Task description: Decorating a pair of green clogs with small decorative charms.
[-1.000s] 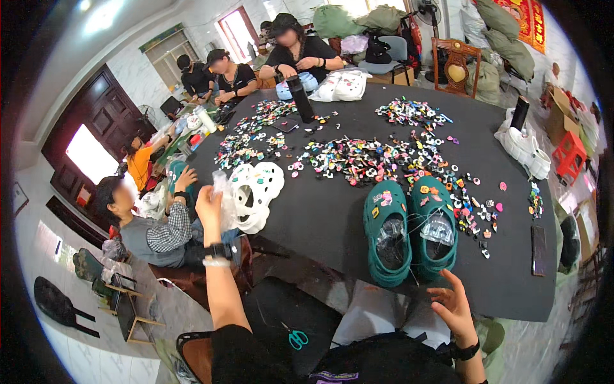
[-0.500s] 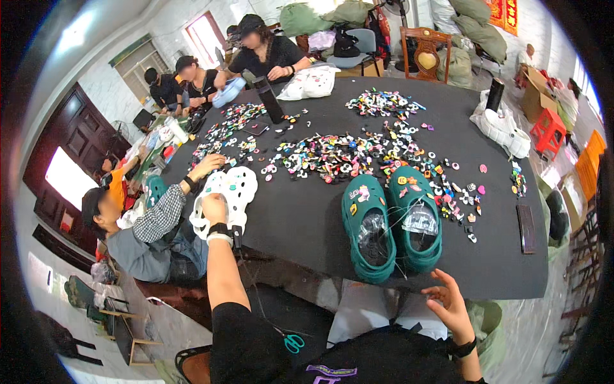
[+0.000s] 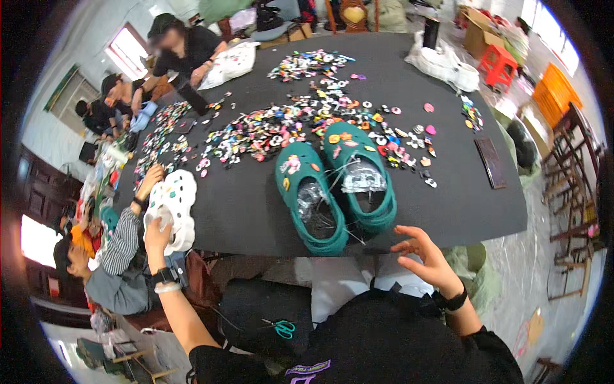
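We observe two sets of footwear at the near side of the dark, matte tabletop [image 3: 441, 211]. The white, perforated clogs [image 3: 183, 201] lie at the table's left edge, with small coloured charms on their uppers. The dark teal-green, rounded clogs [image 3: 339, 168] stand side by side, toes directed away from us. Pink, orange and yellow charms decorate their toes; crumpled clear plastic fills the foot openings, and thin transparent strands loop between them.

For writing, we note purple lettering [image 3: 308, 368] on the black fabric shirt [image 3: 384, 326], at the lower edge of the view.

Our left hand [image 3: 155, 240] is at the near, left side of the white clogs, overlapping them; we cannot determine how far its fingers are closed or whether they grasp anything. Our right hand [image 3: 425, 256] has its fingers spread and curved, thumb apart, holding nothing. The green clogs lie just left of its fingertips, out of contact.

Beyond the green clogs we find a broad scatter of small multicoloured charms [image 3: 256, 131]. A co-worker's hand [image 3: 152, 179] is just beside the white clogs. Teal-handled scissors [image 3: 283, 329] lie below the table edge on a black surface.
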Demonstrator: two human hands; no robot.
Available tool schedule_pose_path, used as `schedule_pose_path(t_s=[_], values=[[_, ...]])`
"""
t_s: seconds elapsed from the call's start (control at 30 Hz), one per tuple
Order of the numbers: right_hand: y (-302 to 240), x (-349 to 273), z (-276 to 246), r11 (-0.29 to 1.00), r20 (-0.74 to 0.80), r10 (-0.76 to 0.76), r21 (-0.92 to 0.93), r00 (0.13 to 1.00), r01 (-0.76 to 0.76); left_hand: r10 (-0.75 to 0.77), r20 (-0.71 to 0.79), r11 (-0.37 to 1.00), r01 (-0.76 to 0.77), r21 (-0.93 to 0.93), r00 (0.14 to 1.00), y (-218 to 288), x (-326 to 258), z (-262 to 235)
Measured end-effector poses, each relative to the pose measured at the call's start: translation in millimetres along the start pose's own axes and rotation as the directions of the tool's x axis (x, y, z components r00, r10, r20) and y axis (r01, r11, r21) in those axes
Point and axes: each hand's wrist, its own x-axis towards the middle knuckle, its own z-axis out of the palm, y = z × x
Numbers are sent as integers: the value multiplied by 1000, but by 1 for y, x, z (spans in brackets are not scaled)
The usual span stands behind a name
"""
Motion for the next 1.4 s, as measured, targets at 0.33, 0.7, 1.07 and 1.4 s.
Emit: schedule_pose_path(t_s=[0.33, 0.7, 1.07, 1.4], values=[[6, -2, 3, 996, 47, -83, -33, 995, 85, 47, -79, 995, -39, 93, 996, -8, 20, 38], [8, -5, -12, 994, -2, -82, -75, 997, 82, 693, -122, 455, -562, -691, 711, 267, -155, -56], [-8, 15, 4, 923, 65, -223, -308, 973, 232, 293, 601, 683, 277, -676, 744, 96, -300, 170], [-22, 55, 33, 844, 75, -432, -317, 899, 433, -537, 660, 401, 847, -349, 526, -41, -509, 280]])
